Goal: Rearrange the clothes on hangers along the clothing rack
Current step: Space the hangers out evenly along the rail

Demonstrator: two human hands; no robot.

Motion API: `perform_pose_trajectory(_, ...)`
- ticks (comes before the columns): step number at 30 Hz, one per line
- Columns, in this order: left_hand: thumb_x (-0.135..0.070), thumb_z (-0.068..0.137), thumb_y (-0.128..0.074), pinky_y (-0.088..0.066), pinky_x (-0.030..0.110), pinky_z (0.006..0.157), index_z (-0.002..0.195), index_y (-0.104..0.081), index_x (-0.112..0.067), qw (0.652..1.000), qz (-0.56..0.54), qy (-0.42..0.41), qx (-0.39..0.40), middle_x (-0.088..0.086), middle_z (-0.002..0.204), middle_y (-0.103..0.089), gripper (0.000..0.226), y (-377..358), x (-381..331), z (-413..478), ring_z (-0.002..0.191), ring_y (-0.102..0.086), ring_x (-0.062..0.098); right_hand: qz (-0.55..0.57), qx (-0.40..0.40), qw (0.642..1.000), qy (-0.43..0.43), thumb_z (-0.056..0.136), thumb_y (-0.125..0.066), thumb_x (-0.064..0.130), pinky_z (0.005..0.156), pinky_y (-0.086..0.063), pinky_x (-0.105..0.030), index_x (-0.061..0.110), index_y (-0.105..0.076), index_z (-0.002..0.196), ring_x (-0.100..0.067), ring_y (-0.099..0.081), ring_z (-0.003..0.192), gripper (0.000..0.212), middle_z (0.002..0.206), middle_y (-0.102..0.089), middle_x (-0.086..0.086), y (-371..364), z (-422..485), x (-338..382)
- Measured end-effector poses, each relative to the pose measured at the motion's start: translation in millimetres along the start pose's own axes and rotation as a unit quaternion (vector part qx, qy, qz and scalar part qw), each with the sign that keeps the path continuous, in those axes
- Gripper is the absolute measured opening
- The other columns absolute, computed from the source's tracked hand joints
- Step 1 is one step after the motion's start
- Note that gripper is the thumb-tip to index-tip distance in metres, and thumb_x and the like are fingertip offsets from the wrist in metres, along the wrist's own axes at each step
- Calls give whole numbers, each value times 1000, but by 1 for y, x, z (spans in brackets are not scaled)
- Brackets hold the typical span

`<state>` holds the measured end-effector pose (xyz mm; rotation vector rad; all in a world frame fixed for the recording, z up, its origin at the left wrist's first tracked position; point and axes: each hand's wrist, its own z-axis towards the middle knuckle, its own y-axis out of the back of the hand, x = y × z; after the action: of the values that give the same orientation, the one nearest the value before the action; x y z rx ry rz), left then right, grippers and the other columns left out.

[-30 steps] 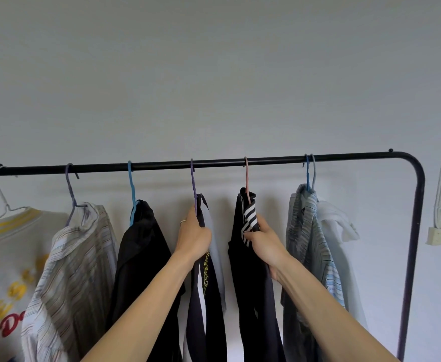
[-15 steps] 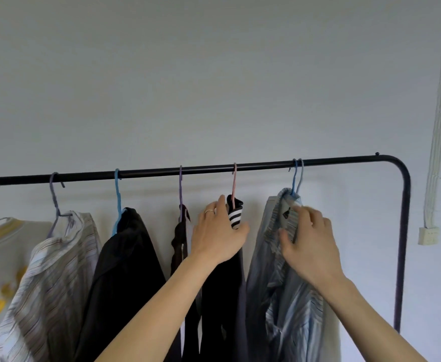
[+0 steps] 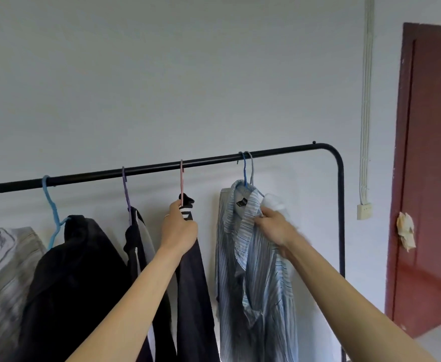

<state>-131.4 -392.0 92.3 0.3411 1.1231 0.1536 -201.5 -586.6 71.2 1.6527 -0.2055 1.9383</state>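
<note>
Nothing legible; the dark neck label [image 3: 241, 203] (inside the striped shirt [image 3: 253, 270] collar) is too small to read.

Black rack [image 3: 214, 163] against a pale grey-white wall [image 3: 162, 74], and a dark red-brown door [image 3: 431, 178] on the right with a cream paper wad [image 3: 405, 231] on it. Along the rail: a light blue hanger [image 3: 51, 205] with a black jacket [image 3: 78, 270], a purple hanger [image 3: 126, 192] with a black-and-white garment [image 3: 137, 246], a pink hanger [image 3: 181, 178] with a dark navy garment [image 3: 193, 296] showing black-and-white stripes at the neck. At the far end a blue hanger [image 3: 244, 168] and a grey hanger [image 3: 251, 165], a pale blue shirt [image 3: 253, 278] with thin dark stripes, a white garment [image 3: 274, 202] behind, and a beige striped shirt [image 3: 2, 283] at the left edge.
</note>
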Motion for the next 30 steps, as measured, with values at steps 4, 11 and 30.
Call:
perform_pose_trajectory(4, 12, 84, -36, -45, 27, 81, 134, -41, -22, 1000, -2, -3, -13, 0, 121, -53, 61, -12, -3, -2, 110, -52, 22, 0, -42, 999, 2, 92, -45, 2, 74, -49, -29, 19, -66, 109, -19, -61, 86, 32, 93, -69, -2, 20, 7, -5)
perform_pose_trajectory(11, 15, 83, -37, -49, 41, 96, 129, -40, -28, 999, -18, -14, -36, 0, 122, -53, 63, -29, -2, -1, 111, -52, 22, -2, -75, 997, -3, 92, -45, 2, 90, -52, -48, 13, -67, 114, -20, -58, 84, 33, 104, -71, -13, 58, 20, -16)
perform_pose_trajectory(30, 15, 78, -36, -46, 36, 98, 131, -43, -30, 997, 8, -21, -71, -5, 121, -50, 70, -38, 8, 7, 113, -49, 18, 64, 28, 997, 29, 94, -46, 9, 74, -48, -31, 24, -67, 85, -31, -67, 90, 27, 99, -72, -17, 3, 9, -1)
